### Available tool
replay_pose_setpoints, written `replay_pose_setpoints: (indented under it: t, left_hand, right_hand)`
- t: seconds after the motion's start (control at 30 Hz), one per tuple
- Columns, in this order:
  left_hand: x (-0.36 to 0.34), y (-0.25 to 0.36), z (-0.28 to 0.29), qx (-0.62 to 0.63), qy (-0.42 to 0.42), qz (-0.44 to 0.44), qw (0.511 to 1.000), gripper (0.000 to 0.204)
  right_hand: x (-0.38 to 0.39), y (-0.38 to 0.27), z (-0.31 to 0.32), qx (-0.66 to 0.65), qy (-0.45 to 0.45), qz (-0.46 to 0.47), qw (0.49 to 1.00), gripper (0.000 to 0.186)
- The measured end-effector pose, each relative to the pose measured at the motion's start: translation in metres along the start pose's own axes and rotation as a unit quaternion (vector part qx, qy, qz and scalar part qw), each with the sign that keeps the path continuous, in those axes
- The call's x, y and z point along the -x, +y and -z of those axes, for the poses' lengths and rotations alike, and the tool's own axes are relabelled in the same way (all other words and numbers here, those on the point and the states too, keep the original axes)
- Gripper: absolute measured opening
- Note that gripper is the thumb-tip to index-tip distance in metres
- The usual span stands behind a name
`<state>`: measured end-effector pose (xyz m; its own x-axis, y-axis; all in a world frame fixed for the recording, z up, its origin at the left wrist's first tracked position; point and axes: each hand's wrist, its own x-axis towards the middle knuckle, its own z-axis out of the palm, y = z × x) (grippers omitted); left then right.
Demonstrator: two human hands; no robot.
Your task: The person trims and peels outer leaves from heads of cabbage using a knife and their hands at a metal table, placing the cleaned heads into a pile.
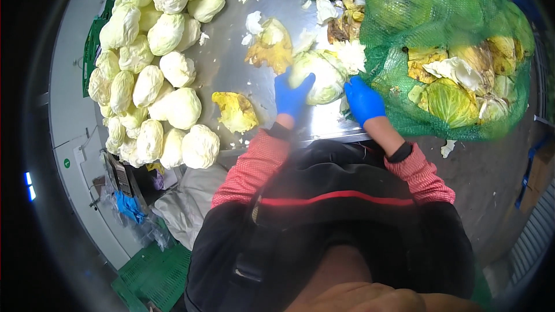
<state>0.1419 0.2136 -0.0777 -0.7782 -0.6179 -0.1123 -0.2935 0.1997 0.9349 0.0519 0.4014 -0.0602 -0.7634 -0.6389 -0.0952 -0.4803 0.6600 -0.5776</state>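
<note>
A pale green cabbage lies on the metal table near its front edge. My left hand, in a blue glove, grips its left side with thumb and fingers apart around it. On the cabbage's right, my blue-gloved right hand has its fingers drawn together by the outer leaves; what they hold, if anything, is hidden. A brown-yellow leaf lies just beyond my left hand. Closer to the front edge is a yellow leaf.
Many trimmed cabbages are piled along the table's left side. Green net sacks of cabbages stand at the right, with discarded leaves on the netting. Browned leaf scraps lie behind the cabbage. Green crates sit low at the left.
</note>
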Motion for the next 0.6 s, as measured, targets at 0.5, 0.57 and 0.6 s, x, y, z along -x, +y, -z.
replay_pose_setpoints:
  t: [0.5, 0.57, 0.6]
  left_hand:
    - [0.022, 0.013, 0.028, 0.003, -0.042, 0.131, 0.990, 0.068]
    - [0.031, 0.066, 0.040, -0.151, -0.097, 0.037, 0.983, 0.062]
    - [0.031, 0.031, 0.039, -0.209, 0.025, -0.196, 0.958, 0.064]
  right_hand:
    - [-0.077, -0.007, 0.037, -0.177, -0.035, -0.228, 0.957, 0.019]
    - [-0.069, -0.023, 0.038, -0.142, 0.056, -0.106, 0.983, 0.018]
    - [-0.067, -0.030, 0.039, -0.130, 0.117, 0.005, 0.985, 0.019]
